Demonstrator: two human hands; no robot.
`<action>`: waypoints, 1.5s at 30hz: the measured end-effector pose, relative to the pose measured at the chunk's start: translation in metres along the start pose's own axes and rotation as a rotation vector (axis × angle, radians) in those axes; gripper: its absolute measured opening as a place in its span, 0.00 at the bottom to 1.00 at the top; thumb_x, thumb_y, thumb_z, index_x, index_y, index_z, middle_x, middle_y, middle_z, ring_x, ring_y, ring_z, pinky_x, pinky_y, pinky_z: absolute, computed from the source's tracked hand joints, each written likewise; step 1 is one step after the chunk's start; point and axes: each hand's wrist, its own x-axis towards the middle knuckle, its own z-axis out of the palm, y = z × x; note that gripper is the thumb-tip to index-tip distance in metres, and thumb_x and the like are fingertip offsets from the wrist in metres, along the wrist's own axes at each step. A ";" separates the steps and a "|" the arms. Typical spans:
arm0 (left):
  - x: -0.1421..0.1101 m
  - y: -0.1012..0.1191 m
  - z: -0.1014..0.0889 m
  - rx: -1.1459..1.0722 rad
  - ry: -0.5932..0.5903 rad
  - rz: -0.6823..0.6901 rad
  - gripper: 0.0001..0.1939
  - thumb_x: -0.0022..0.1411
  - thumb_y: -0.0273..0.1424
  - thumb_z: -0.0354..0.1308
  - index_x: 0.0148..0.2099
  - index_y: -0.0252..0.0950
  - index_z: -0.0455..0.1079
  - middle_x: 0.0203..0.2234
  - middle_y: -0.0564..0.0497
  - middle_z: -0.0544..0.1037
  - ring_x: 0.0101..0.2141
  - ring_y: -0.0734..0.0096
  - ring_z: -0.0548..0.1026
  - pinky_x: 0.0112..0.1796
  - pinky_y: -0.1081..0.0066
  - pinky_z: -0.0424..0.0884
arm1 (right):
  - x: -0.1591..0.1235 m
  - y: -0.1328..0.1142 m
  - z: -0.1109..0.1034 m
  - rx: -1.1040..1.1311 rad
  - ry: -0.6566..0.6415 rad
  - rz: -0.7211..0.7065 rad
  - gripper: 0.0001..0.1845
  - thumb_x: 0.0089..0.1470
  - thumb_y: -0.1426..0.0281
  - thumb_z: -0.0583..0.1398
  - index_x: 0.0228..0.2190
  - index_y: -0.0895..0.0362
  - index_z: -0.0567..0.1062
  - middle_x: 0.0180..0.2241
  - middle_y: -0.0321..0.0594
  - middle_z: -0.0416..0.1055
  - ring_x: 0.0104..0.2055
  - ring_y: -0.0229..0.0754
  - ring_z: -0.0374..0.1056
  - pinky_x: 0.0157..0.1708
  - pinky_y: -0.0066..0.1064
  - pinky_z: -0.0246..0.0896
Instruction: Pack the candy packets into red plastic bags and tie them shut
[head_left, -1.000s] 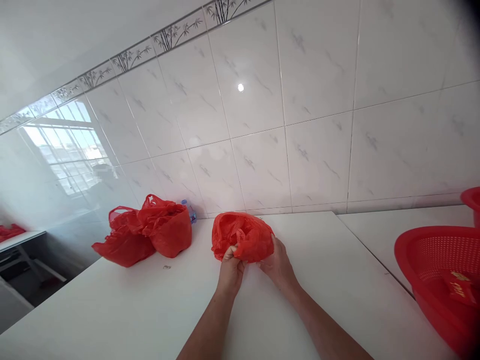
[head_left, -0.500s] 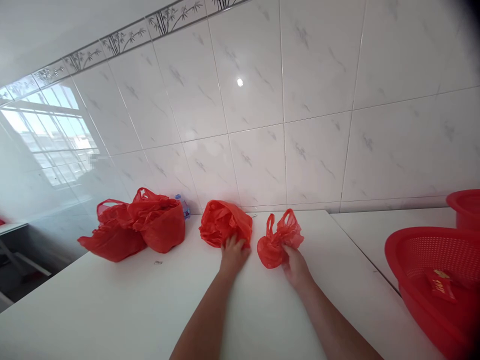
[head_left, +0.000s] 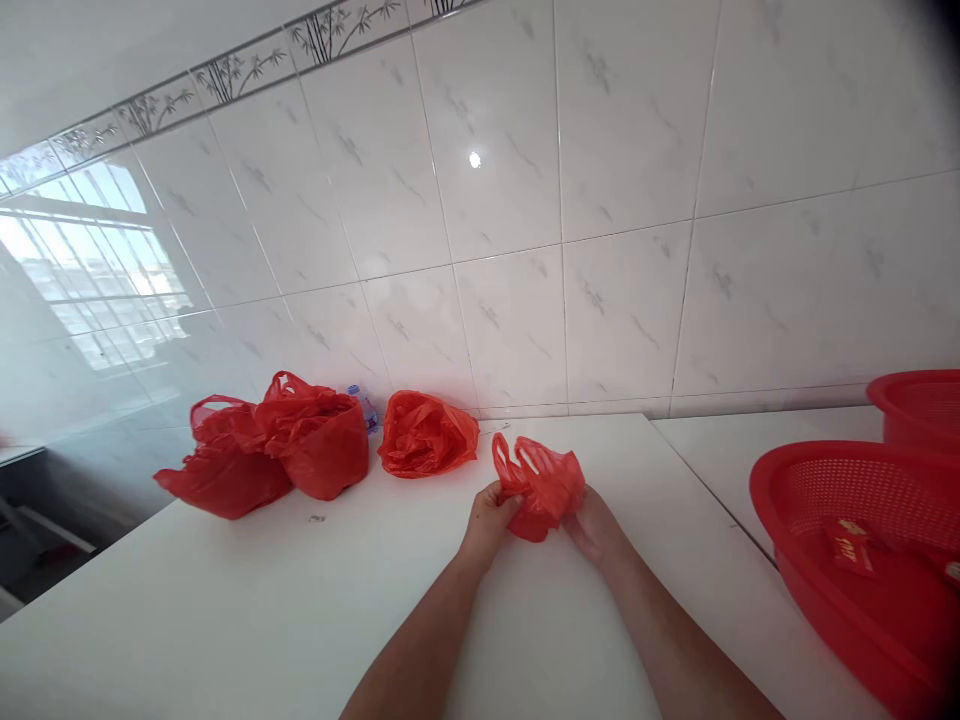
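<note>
Both my hands hold one small crumpled red plastic bag (head_left: 541,482) just above the white table (head_left: 225,620). My left hand (head_left: 489,520) pinches its left edge near the handles. My right hand (head_left: 596,525) grips its right side with curled fingers. Behind and to the left, a bundle of red bags (head_left: 426,434) lies on the table by the wall, with no hand on it.
Two fuller red bags (head_left: 277,450) sit at the back left, with a small bottle (head_left: 365,408) behind them. A red perforated basin (head_left: 862,550) holding a red packet (head_left: 844,546) stands at the right, another red basin (head_left: 915,400) behind it. A tiled wall backs the table.
My left hand let go of the bundle of bags, which stays by the wall, and came over to the small bag that my right hand pulled away. Both hands now hold it.
</note>
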 end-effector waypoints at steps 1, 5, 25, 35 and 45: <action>-0.001 0.002 -0.001 -0.060 0.061 -0.005 0.16 0.52 0.38 0.61 0.41 0.33 0.70 0.35 0.45 0.77 0.36 0.63 0.74 0.39 0.65 0.70 | 0.003 -0.001 -0.006 0.025 0.014 0.001 0.13 0.35 0.66 0.66 0.25 0.58 0.71 0.25 0.39 0.71 0.30 0.43 0.67 0.32 0.36 0.65; -0.006 0.010 -0.016 -0.197 0.317 0.036 0.17 0.53 0.37 0.59 0.45 0.36 0.68 0.41 0.46 0.76 0.40 0.64 0.74 0.40 0.65 0.70 | 0.010 -0.004 -0.034 0.096 0.123 -0.010 0.13 0.37 0.64 0.64 0.26 0.54 0.68 0.27 0.37 0.70 0.32 0.41 0.68 0.34 0.35 0.67; -0.015 0.011 0.010 -0.281 0.224 -0.059 0.15 0.51 0.37 0.62 0.39 0.34 0.70 0.29 0.49 0.75 0.29 0.70 0.72 0.33 0.69 0.68 | -0.011 -0.003 -0.024 -0.468 0.332 -0.078 0.17 0.41 0.70 0.55 0.37 0.54 0.65 0.33 0.38 0.70 0.33 0.43 0.67 0.30 0.32 0.63; -0.003 0.010 -0.027 -0.254 0.424 0.096 0.18 0.48 0.30 0.61 0.43 0.35 0.66 0.36 0.48 0.74 0.34 0.69 0.74 0.35 0.68 0.70 | -0.017 -0.021 -0.038 -0.753 0.505 -0.201 0.12 0.47 0.66 0.53 0.37 0.53 0.64 0.32 0.38 0.67 0.32 0.42 0.64 0.31 0.32 0.57; -0.019 0.014 0.017 -0.073 0.228 0.062 0.12 0.44 0.21 0.55 0.35 0.35 0.66 0.27 0.54 0.71 0.27 0.74 0.69 0.29 0.73 0.66 | -0.045 -0.001 0.032 -1.008 -0.125 -0.699 0.16 0.60 0.69 0.45 0.42 0.54 0.70 0.39 0.45 0.69 0.43 0.44 0.65 0.43 0.35 0.61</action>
